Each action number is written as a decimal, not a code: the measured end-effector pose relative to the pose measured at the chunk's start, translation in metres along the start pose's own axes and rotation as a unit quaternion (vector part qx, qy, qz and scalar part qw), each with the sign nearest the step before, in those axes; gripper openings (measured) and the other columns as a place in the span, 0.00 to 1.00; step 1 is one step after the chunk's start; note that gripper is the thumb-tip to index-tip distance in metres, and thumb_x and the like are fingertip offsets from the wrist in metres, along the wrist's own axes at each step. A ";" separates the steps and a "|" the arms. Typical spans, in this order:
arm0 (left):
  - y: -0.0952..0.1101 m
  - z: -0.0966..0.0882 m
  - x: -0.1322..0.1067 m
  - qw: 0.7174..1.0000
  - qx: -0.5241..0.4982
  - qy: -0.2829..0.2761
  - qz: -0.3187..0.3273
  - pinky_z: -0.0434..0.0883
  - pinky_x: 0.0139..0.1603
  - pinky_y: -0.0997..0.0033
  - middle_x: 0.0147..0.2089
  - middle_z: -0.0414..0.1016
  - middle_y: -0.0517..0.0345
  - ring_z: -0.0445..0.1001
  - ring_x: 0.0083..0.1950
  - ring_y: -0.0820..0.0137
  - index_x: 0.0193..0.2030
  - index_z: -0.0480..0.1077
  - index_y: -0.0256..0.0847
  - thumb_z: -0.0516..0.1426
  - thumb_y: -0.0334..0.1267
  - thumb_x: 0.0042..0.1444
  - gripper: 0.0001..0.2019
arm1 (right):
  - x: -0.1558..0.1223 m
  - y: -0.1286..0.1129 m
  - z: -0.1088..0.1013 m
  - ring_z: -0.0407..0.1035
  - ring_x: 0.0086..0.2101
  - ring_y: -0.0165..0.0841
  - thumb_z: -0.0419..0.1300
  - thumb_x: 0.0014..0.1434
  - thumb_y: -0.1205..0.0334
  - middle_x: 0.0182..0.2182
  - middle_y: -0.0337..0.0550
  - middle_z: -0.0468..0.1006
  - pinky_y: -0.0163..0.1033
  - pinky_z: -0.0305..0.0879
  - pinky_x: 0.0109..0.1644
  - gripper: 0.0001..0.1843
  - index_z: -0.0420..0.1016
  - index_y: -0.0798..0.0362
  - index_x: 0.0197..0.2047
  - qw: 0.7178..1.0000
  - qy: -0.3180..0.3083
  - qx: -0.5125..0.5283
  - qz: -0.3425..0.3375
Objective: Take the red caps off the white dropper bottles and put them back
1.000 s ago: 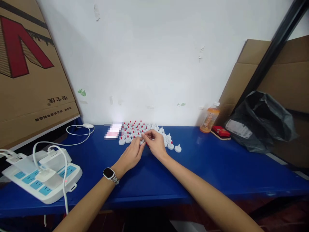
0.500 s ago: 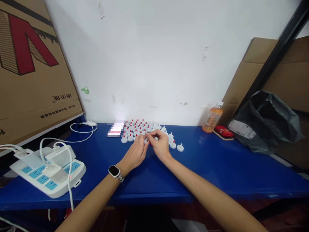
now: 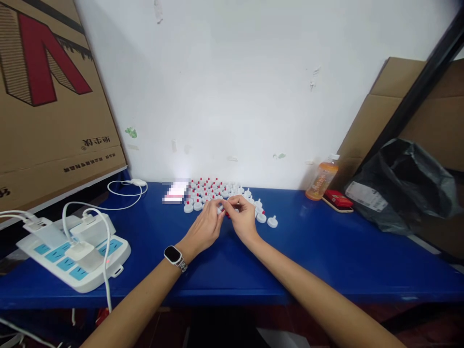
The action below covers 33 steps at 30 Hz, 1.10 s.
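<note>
My left hand, with a watch on its wrist, is closed around a white nozzle cap, mostly hidden by the fingers. My right hand meets it there, thumb and forefinger pinched together at the cap's top; what they grip is too small to make out. Under the right hand, small red tips show on the table. Behind both hands stand several white nozzle caps with red tips. Others, with bare white spouts, sit to the right, such as the nearest white cap.
On the blue table a power strip with plugs and white cables lies left. A blurred lit phone is beside the caps. Right are an orange drink bottle, a red box and a black plastic bag. Cardboard leans left.
The view has shifted slightly, moving the scene a little to the right. My two hands stay together at the cap, with only small finger movement.
</note>
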State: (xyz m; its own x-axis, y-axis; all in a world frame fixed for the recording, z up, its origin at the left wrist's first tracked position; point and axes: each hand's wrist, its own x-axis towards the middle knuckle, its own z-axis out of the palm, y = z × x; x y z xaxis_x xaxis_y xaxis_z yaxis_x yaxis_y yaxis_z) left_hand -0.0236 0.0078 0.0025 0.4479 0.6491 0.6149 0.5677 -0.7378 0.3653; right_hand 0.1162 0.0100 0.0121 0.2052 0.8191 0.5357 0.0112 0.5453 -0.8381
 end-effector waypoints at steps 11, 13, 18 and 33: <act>-0.009 -0.003 0.000 0.999 -0.019 -0.025 -0.021 0.64 0.66 0.47 0.67 0.60 0.42 0.61 0.68 0.57 0.71 0.45 0.43 0.46 0.43 0.70 0.26 | 0.015 0.002 -0.007 0.62 0.21 0.27 0.66 0.52 0.51 0.20 0.33 0.69 0.34 0.60 0.27 0.17 0.65 0.51 0.29 0.990 -0.109 0.040 0.078; -0.015 -0.010 0.001 0.999 -0.013 -0.026 -0.031 0.68 0.62 0.51 0.61 0.66 0.45 0.67 0.62 0.58 0.69 0.50 0.44 0.51 0.45 0.67 0.27 | 0.025 0.004 -0.014 0.62 0.21 0.27 0.65 0.53 0.54 0.20 0.32 0.69 0.34 0.60 0.27 0.13 0.66 0.51 0.31 0.987 -0.147 -0.002 0.072; -0.033 -0.029 0.006 0.993 0.005 0.045 -0.107 0.71 0.53 0.58 0.48 0.71 0.53 0.71 0.49 0.63 0.59 0.62 0.43 0.55 0.35 0.59 0.20 | 0.046 0.006 -0.015 0.65 0.25 0.28 0.60 0.53 0.67 0.23 0.34 0.72 0.33 0.60 0.30 0.02 0.70 0.53 0.32 0.944 -0.276 -0.179 0.005; -0.039 -0.017 0.009 0.989 0.102 -0.041 -0.102 0.68 0.50 0.57 0.43 0.71 0.54 0.71 0.46 0.60 0.48 0.66 0.42 0.54 0.36 0.62 0.09 | 0.093 0.027 -0.028 0.71 0.32 0.31 0.57 0.58 0.65 0.34 0.43 0.81 0.35 0.62 0.38 0.07 0.76 0.54 0.38 0.881 -0.240 -0.404 -0.054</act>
State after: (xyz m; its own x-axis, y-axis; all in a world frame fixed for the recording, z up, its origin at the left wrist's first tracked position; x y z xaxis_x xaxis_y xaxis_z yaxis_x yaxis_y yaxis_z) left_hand -0.0536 0.0394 0.0052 0.3598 0.7992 0.4814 0.7760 -0.5428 0.3211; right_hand 0.1632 0.0963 0.0366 -0.2751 0.8569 0.4359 0.7383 0.4787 -0.4752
